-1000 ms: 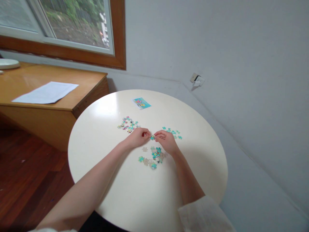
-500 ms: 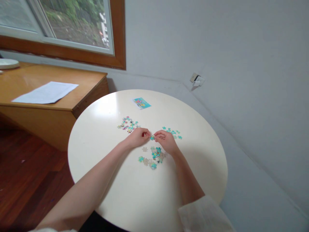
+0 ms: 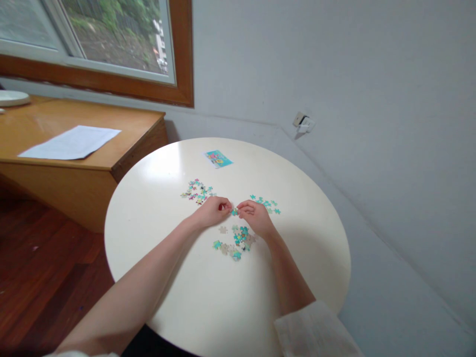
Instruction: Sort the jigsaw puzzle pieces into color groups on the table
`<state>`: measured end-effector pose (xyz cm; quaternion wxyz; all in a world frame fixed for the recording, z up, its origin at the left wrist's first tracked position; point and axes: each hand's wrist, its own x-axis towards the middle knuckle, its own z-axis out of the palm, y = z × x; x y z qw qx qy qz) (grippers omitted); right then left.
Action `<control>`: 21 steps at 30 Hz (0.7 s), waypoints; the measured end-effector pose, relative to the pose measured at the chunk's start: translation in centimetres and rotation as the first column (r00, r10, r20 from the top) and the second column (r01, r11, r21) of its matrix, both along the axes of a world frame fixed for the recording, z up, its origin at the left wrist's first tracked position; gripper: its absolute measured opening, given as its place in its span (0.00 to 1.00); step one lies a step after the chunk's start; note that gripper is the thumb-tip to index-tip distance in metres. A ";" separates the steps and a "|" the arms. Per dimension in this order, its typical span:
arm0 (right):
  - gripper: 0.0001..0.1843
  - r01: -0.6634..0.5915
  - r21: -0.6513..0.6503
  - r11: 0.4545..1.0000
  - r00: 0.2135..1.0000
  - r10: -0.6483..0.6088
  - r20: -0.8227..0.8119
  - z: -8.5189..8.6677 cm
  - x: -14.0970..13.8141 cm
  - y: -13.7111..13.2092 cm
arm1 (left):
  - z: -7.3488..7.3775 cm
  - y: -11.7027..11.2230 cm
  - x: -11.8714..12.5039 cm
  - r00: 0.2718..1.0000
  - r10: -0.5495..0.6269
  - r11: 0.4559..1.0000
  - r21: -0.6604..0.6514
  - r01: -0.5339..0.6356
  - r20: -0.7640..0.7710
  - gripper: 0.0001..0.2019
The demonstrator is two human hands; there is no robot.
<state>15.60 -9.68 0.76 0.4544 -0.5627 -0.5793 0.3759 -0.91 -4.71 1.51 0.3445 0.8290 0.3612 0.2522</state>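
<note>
Between my fingertips, near the middle of the round white table (image 3: 186, 297), is a small turquoise-and-yellow jigsaw piece (image 3: 234, 211). My left hand (image 3: 213, 211) pinches it from the left, and my right hand (image 3: 256, 216) pinches its right side. Whether it is one piece or two joined is too small to tell. Just below my hands lies a loose cluster of jigsaw pieces (image 3: 241, 235), some turquoise, some grey side up. Pink and multicoloured pieces (image 3: 197, 191) lie beyond my left hand. Turquoise pieces (image 3: 265, 202) lie beyond my right hand.
A small picture card (image 3: 218, 158) rests at the table's far side. To the left stands a wooden desk (image 3: 141, 119) with a sheet of paper (image 3: 72, 142) on it. A wall socket with a plug (image 3: 305, 123) is on the white wall behind.
</note>
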 end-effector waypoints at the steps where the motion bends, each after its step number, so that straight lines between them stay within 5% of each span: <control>1: 0.06 0.002 0.002 1.000 1.000 -0.002 0.002 0.0 0.0 0.0 | 0.1 0.0 0.0 1.000 0.002 1.000 -0.002 -0.002 -0.002 0.09; 21: 0.08 0.013 0.021 1.000 0.999 -0.012 -0.036 0.6 -0.3 -0.1 | 0.5 -0.4 0.0 1.000 -0.027 0.999 -0.045 0.027 0.015 0.10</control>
